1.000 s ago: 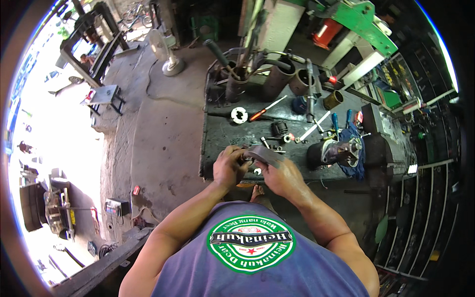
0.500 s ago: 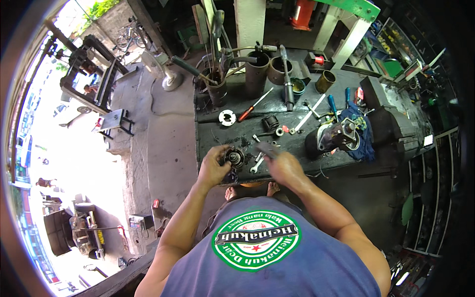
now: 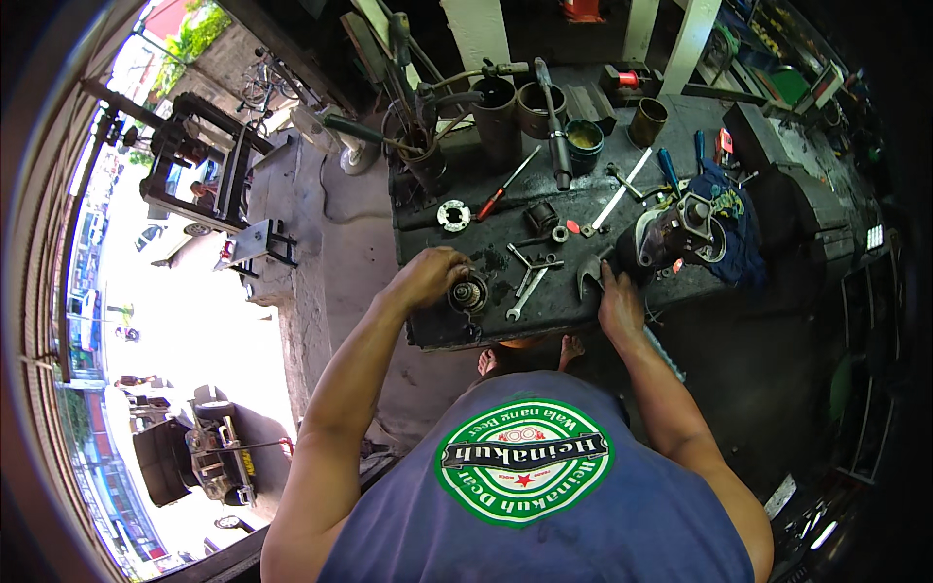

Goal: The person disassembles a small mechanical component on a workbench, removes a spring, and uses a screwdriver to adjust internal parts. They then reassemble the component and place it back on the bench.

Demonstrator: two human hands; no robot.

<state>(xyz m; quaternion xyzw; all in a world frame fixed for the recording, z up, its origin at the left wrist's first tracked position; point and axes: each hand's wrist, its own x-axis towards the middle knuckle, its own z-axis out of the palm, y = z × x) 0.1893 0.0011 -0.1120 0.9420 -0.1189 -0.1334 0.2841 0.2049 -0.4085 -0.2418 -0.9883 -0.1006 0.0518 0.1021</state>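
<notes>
R hand (image 3: 620, 303) farther R; lettered shirt (image 3: 530, 491)

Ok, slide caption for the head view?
Left hand at a round metal part, right hand at a curved grey piece.

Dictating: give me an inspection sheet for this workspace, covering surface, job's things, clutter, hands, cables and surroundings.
Surface: dark workbench, darker smudges in places.
Job's things: round metal part near the front edge; grey curved piece to its right.
Clutter: open-ended wrench, red-handled screwdriver, white ring, pale straight strip, blue cloth.
Hands: left hand at the round metal part's rim; right hand at the grey curved piece; exact grips unclear.
Cables: dark cable on the floor, left of the workbench.
Surroundings: white fan, small table and bicycles toward the far left.
</notes>
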